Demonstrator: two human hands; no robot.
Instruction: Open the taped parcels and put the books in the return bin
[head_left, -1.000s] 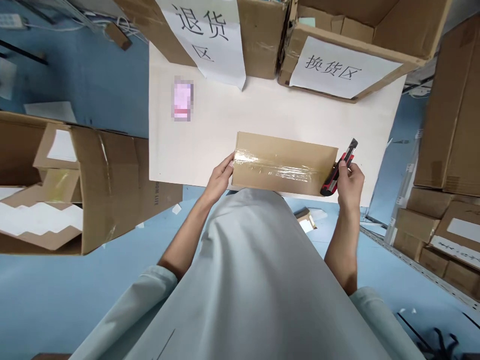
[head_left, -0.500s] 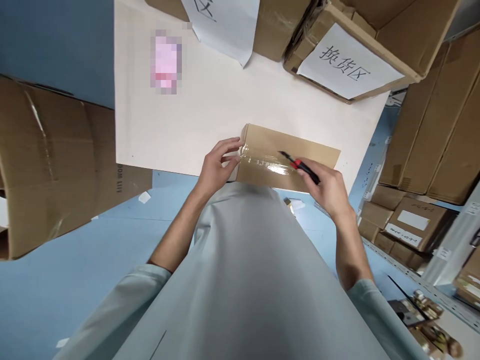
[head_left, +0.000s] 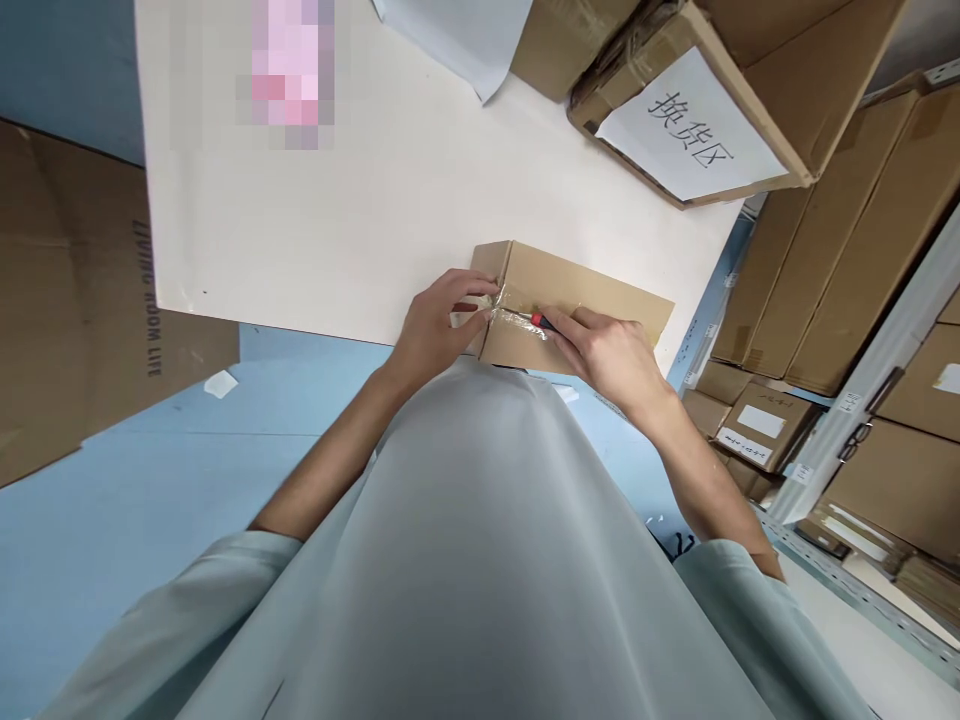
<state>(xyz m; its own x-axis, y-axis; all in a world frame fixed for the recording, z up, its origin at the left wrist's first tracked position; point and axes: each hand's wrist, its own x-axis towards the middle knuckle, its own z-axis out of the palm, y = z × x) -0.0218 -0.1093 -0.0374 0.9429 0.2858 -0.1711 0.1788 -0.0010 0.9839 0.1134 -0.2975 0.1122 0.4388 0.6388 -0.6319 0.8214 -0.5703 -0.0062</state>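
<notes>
A small brown cardboard box [head_left: 577, 285] lies at the near edge of the white table, a strip of shiny clear tape running along its top. My left hand [head_left: 446, 315] grips the box's left end, with the thumb and fingers curved against it near the end of the tape. Closed in my right hand [head_left: 611, 360] is a red and black utility knife [head_left: 541, 321]. Its front end is at the taped seam, close to the left end of the box, and the blade is hard to make out. Most of the handle is hidden under my fingers.
On the white table [head_left: 330, 220] stands an open carton [head_left: 780, 110] with a handwritten paper sign, at the back right. A blurred pink item [head_left: 289, 60] is at the back left. A large carton [head_left: 75, 310] stands left of the table; shelved boxes [head_left: 817, 230] fill the right.
My right hand has moved left, bringing the knife from above the box down to the tape near its left end. My left hand remains at that end. The view has shifted.
</notes>
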